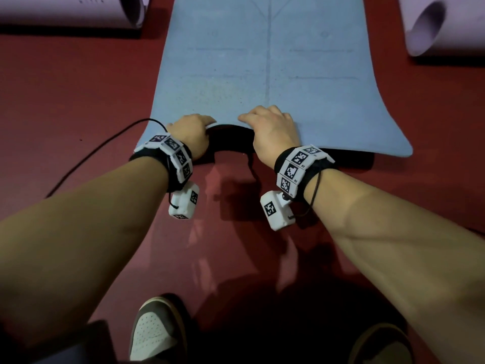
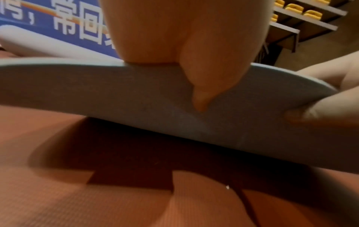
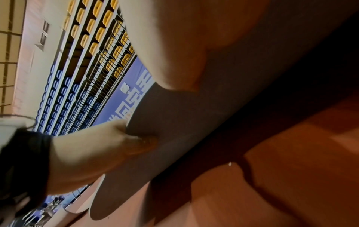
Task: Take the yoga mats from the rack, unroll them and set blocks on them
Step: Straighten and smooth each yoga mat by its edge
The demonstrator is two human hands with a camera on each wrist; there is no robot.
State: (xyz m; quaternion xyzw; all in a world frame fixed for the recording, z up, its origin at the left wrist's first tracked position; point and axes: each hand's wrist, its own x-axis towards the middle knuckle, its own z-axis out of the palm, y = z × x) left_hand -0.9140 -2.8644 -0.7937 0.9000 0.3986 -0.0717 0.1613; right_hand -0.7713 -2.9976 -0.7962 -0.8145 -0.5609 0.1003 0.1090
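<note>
Red floor, blue banner and tiered seats behind. Blue yoga mat lies unrolled mid-floor, near edge lifted off the floor. Left hand and right hand each pinch that edge, fingers on top, thumb underneath. Two rolled pale mats flank its far end.

Both hands in pinching grip

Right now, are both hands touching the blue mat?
Touching. In the head view the left hand and right hand both hold the near edge of the blue mat, lifted off the red floor. The left wrist view shows the thumb pressed under it.
</note>
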